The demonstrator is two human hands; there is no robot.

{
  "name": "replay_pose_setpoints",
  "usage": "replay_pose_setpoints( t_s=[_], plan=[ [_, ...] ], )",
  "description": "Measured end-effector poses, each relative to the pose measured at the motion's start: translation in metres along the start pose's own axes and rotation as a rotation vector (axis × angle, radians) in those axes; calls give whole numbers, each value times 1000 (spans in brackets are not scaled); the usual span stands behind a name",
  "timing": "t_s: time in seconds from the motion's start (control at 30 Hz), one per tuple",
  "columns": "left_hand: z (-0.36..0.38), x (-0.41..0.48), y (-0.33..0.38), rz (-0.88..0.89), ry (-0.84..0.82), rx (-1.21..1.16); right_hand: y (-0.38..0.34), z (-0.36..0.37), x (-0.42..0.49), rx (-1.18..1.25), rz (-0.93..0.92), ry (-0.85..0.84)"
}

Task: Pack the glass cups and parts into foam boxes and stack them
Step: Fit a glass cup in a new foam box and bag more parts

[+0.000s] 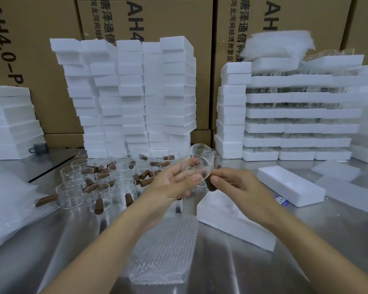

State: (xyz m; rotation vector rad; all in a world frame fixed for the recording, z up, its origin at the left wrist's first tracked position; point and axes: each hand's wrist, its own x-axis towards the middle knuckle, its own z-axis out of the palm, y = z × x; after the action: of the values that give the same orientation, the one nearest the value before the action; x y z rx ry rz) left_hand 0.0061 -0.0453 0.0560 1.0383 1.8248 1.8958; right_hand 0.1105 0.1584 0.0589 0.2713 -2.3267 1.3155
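Glass cup (198, 164) is up in the air over the middle of the table (232, 268), held by both hands. Start far out at 9 o'clock: a low pile of foam (9, 124) sits there, with a soft plastic sheet (6, 200) lying in front of it. Next come the loose cups (89, 187), standing close together at 10 o'clock from the hands, with brown handles (145, 181) scattered among them. They look kept near so the next one is easy to reach. Behind them, at 12 o'clock, a tall stack of foam boxes (132, 92) stands in front of big cardboard boxes (157, 18).

The left hand (172, 185) wraps its thumb and fingers round the glass cup, which is tipped on its side. I think that grip keeps the smooth glass from slipping. The right hand (238, 185) pinches a brown handle (210, 186) that touches the cup's low side; I cannot tell if it is fixed on.

Bubble wrap (164, 247) lies at 6 o'clock, under the arms, likely ready to cushion the glass. Just under the right hand an open foam box (232, 215) waits, so the cup has only a short way down. Its lid (289, 185), I guess, lies at 3 o'clock. Far right, at 2 o'clock, foam trays (295, 113) with glass between them are piled high.
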Motion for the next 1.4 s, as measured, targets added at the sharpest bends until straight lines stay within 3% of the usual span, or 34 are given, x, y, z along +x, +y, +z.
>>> replay_pose_setpoints(
  t_s=[0.13, 0.23, 0.4, 0.57, 0.63, 0.77, 0.97, 1.07, 1.23, 1.4],
  plan=[
    [-2, 0, -3, -21, -57, 168, 11, -1, 4, -103, 85, -102],
    [-5, 2, -6, -47, -10, 369, 22, 3, 6, -13, 196, -153],
    [-19, 0, -19, -51, 51, 879, 37, 5, 10, -2, 315, -21],
    [-18, -6, -19, -300, -321, 1018, 42, -5, 13, -439, 98, 278],
    [-17, -6, -21, -286, -341, 1067, 41, -9, 11, -475, -9, 331],
    [-23, -1, -18, -224, -280, 987, 31, -4, 7, -289, -57, 282],
    [-38, 2, -2, -79, 13, 701, 13, 6, 4, 18, -58, 72],
    [-42, 3, 3, -78, 97, 569, 9, 6, 2, 72, -68, 50],
    [-46, 4, 10, 20, 209, 429, 13, -2, 2, -75, -81, 71],
    [-46, 5, 13, 35, 190, 389, 14, -5, -1, -540, -174, 53]
  ],
)
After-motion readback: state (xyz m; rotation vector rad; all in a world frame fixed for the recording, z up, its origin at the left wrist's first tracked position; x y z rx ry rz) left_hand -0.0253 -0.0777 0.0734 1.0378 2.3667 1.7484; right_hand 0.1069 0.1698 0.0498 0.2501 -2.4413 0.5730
